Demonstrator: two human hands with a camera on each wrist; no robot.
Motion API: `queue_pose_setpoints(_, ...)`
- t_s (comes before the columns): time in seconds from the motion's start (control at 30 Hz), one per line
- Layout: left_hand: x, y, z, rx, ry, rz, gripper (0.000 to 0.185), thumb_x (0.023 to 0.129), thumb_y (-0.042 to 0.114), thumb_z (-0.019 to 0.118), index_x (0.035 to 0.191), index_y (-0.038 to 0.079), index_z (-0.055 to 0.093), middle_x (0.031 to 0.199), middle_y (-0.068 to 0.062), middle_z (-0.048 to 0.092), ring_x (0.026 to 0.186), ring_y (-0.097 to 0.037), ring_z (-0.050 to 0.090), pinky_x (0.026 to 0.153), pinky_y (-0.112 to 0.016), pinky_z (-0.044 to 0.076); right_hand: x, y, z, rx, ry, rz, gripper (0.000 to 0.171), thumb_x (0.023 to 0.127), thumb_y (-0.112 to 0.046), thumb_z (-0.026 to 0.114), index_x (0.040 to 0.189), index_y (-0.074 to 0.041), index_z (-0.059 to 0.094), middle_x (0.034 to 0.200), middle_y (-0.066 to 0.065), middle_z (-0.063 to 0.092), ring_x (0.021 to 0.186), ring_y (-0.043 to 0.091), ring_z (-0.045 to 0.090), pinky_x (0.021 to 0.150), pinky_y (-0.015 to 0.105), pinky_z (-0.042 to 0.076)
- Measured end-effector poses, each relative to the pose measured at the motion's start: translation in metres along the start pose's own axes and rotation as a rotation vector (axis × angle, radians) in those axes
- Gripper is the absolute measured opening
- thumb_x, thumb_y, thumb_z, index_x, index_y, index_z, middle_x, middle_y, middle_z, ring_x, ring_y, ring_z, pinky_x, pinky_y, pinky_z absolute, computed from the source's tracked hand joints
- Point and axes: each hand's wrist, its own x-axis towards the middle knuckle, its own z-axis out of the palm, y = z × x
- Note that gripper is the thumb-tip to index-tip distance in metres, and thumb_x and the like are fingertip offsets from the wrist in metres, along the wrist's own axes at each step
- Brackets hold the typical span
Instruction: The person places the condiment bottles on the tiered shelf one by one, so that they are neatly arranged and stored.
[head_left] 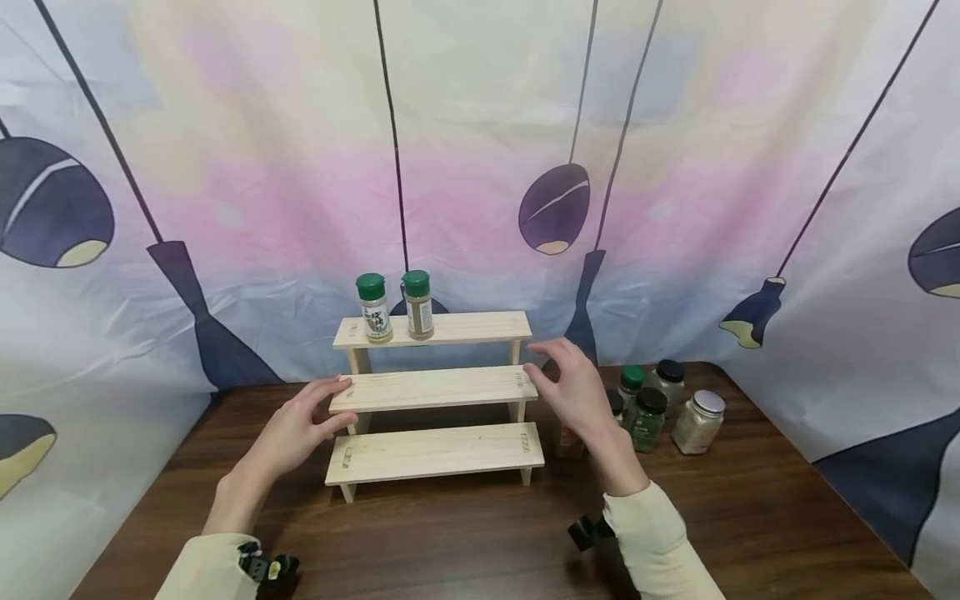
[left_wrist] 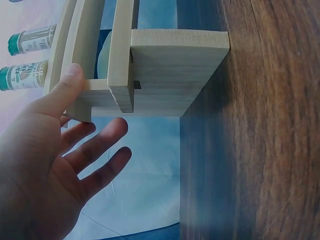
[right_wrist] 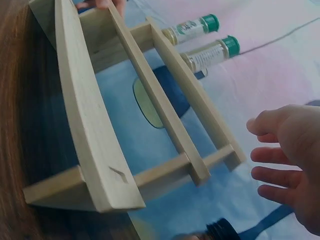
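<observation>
We take the three-tier wooden spice rack (head_left: 435,392) as our landmark; it stands on the dark wood table (head_left: 465,542), close to the curtain backdrop (head_left: 480,125) behind it. Our left hand (head_left: 300,425) is at the rack's left end, fingers spread and relaxed, thumb tip touching the end of the middle shelf, as the left wrist view confirms; it grips nothing. Our right hand (head_left: 573,387) is just off the rack's right end, level with the middle shelf, fingers loose and apart, holding nothing; in the right wrist view it seems just clear of the wood, though we cannot tell for certain. On the left half of the rack's top shelf stand two green-capped spice bottles (head_left: 396,307), upright and side by side. To the right of the rack, partly behind our right hand, a cluster of spice jars (head_left: 660,408) sits on the table, black, green and silver lids among them. As we judge it, the risk lies with the two bottles up top: they are tall and narrow, so if we squeeze the ends unevenly or tilt the rack, they could tip or slide off. A sideways shove might also push the rack's right leg into the nearby jars and knock one over.
</observation>
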Motion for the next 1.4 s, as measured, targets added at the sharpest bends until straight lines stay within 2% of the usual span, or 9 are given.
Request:
queue_pose_setpoints(0.4,-0.001,0.000,0.000,-0.018,-0.005,-0.001,0.066,0.092,0.044,0.068,0.146,0.012,0.050,0.153,-0.019,0.041,0.071,-0.007,0.065,0.064,-0.025,0.053,0.002,0.031,-0.029,-0.028,0.015,0.157,0.032,0.095,-0.021,0.070,0.122,-0.005,0.068,0.120,0.015,0.066,0.113,0.035,0.062,0.092,0.052,0.051)
queue_pose_setpoints(0.6,0.000,-0.001,0.000,-0.003,0.005,0.003,0.064,0.092,0.042,0.069,0.145,0.013,0.050,0.153,-0.019,0.042,0.072,-0.006,0.064,0.063,-0.025,0.052,-0.001,0.048,-0.038,-0.049,0.003,0.205,0.031,0.096,-0.021,0.067,0.123,-0.005,0.067,0.126,0.018,0.063,0.115,0.036,0.061,0.087,0.052,0.053)
queue_pose_setpoints(0.87,-0.001,-0.001,0.000,-0.013,-0.004,0.001,0.065,0.092,0.045,0.068,0.146,0.012,0.050,0.153,-0.020,0.041,0.074,-0.007,0.064,0.063,-0.025,0.053,-0.009,0.071,-0.048,-0.139,-0.055,0.335,0.033,0.098,-0.025,0.064,0.126,-0.007,0.067,0.126,0.018,0.063,0.108,0.037,0.063,0.085,0.053,0.052)
queue_pose_setpoints(1.2,0.000,0.000,-0.001,-0.013,-0.006,-0.003,0.065,0.092,0.044,0.068,0.146,0.012,0.049,0.153,-0.020,0.040,0.076,-0.009,0.066,0.064,-0.026,0.053,-0.015,0.093,-0.059,-0.170,-0.116,0.434,0.036,0.099,-0.026,0.060,0.129,-0.006,0.064,0.129,0.021,0.060,0.117,0.041,0.057,0.093,0.058,0.046)
queue_pose_setpoints(1.4,0.000,-0.001,-0.001,0.008,0.005,0.008,0.065,0.092,0.045,0.068,0.146,0.013,0.050,0.153,-0.019,0.042,0.075,-0.007,0.065,0.065,-0.027,0.053,-0.017,0.097,-0.060,-0.217,-0.162,0.472,0.037,0.099,-0.024,0.060,0.129,-0.004,0.062,0.131,0.024,0.057,0.118,0.042,0.056,0.092,0.058,0.047)
